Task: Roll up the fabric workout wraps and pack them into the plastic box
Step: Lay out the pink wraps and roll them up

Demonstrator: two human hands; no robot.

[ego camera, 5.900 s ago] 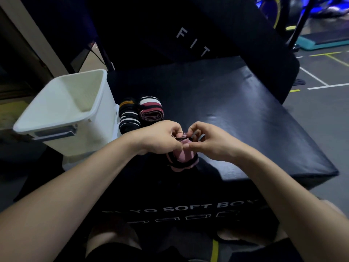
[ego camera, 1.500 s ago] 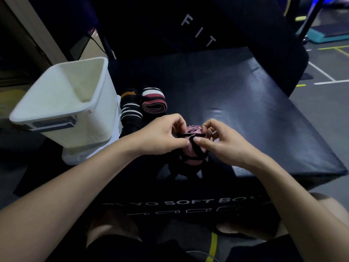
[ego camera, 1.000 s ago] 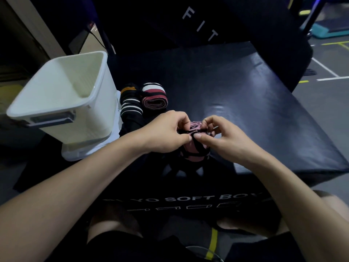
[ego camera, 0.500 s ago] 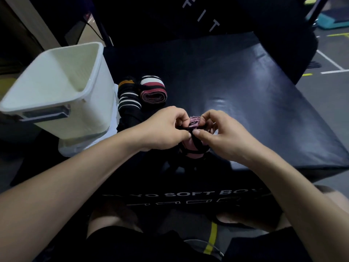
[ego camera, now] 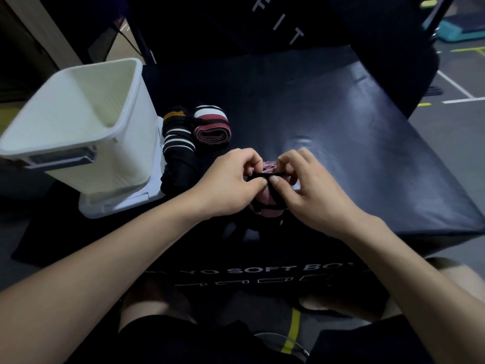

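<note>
A rolled pink wrap with black bands [ego camera: 266,203] stands on end near the front of the black soft box [ego camera: 354,143]. My left hand [ego camera: 231,183] and my right hand [ego camera: 307,185] meet over its top, fingers curled, both pinching a thin black strap across the roll. Behind them lie a red, white and black striped roll [ego camera: 212,124] and a black wrap with white and orange stripes [ego camera: 177,137]. The white plastic box [ego camera: 78,127] stands open at the left, its visible inside bare.
The plastic box sits on its white lid [ego camera: 123,200]. A tall black pad printed with letters [ego camera: 278,24] rises behind the soft box. Grey gym floor with painted lines [ego camera: 456,88] lies to the right. My knees show below the front edge.
The pink roll has gone from lying under my hands to standing on end. My hands stay together on its top, working the black strap. The view has tilted slightly.
</note>
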